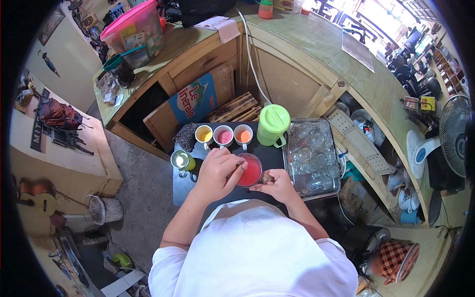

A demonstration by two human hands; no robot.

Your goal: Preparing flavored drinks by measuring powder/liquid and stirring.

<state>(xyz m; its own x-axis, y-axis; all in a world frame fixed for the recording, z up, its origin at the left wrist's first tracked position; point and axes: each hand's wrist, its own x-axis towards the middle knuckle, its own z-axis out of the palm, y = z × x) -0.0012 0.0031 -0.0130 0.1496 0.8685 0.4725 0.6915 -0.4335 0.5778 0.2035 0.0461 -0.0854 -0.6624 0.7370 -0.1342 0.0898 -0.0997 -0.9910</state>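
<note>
A glass mug of red drink (251, 171) stands on the dark table in front of me. My right hand (277, 185) is closed around its handle. Over the mug's left rim, my left hand (220, 171) pinches what looks like a spoon, mostly hidden by the fingers. Just beyond are three white cups, holding yellow powder (204, 134), pink powder (224, 136) and orange powder (243, 136). A glass mug of green-yellow drink (182, 160) is left of my left hand. A lidded light-green pitcher (273, 126) stands beyond my right hand.
On the right, a metal tray (337, 184) holds several clear glass mugs. A wooden counter (297, 37) curves around the far side, with a printed cardboard sheet (190, 101) leaning beneath. A white bucket (105, 210) sits on the floor at left; a fan (452, 133) stands far right.
</note>
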